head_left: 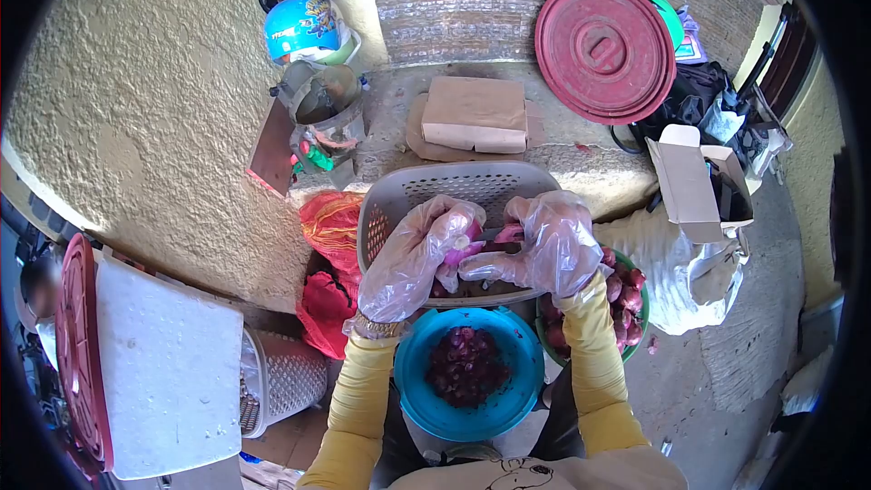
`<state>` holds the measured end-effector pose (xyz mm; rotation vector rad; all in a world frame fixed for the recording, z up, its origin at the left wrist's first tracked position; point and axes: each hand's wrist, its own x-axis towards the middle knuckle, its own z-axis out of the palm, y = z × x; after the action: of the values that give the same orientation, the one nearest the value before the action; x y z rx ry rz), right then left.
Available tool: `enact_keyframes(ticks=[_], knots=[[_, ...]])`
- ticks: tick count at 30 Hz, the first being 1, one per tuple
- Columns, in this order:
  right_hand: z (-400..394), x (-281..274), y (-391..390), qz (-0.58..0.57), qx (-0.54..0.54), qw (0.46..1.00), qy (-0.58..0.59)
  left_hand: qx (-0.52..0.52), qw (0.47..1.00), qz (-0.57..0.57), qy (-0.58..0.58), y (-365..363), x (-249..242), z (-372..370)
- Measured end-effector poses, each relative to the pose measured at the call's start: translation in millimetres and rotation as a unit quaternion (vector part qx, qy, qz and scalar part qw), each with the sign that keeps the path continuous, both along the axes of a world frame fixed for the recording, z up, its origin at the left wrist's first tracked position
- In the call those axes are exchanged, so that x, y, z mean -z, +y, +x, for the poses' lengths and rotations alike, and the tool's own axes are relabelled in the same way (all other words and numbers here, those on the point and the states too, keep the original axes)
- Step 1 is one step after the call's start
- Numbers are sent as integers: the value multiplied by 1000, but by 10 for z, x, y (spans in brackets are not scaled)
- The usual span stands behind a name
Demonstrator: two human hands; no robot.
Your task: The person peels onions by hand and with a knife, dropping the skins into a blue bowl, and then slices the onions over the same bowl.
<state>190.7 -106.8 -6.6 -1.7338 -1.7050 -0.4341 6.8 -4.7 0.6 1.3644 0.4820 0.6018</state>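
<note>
Both my hands wear clear plastic gloves and are over a grey perforated basket (435,183). My left hand (422,249) is closed around a purple-red onion (463,249). Close beside it, my right hand (552,240) grips a small knife with a pink handle (510,233), its blade toward the onion. Below the basket stands a blue basin (413,399) holding a heap of dark red onion pieces (466,367). Whole red onions (626,299) fill a green bowl (642,331) at the right, partly hidden by my right forearm.
A red lid (606,50) leans on the back wall near a cardboard package (474,113). Red mesh bags (331,231) lie left of the basket. A white board (168,367) is at the left; an open carton (694,181) and white sack (667,259) are at the right.
</note>
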Motion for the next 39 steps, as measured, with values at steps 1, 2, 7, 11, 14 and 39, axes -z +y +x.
enact_keyframes(ticks=[1,2,7,11,14,39], knots=[[4,32,11,23,-9,1000,-10,6,1000,-3,-9,11,27,4],[5,48,17,46,-17,999,-20,12,1000,-5,-18,19,44,5],[52,43,21,-8,-40,999,-4,16,1000,-13,-3,15,41,-4],[55,68,25,24,-69,997,28,13,1000,0,-3,8,39,-1],[30,19,29,63,-82,995,2,29,999,-18,18,4,-18,-27],[92,188,27,43,-134,988,66,64,997,-23,26,25,28,-18]])
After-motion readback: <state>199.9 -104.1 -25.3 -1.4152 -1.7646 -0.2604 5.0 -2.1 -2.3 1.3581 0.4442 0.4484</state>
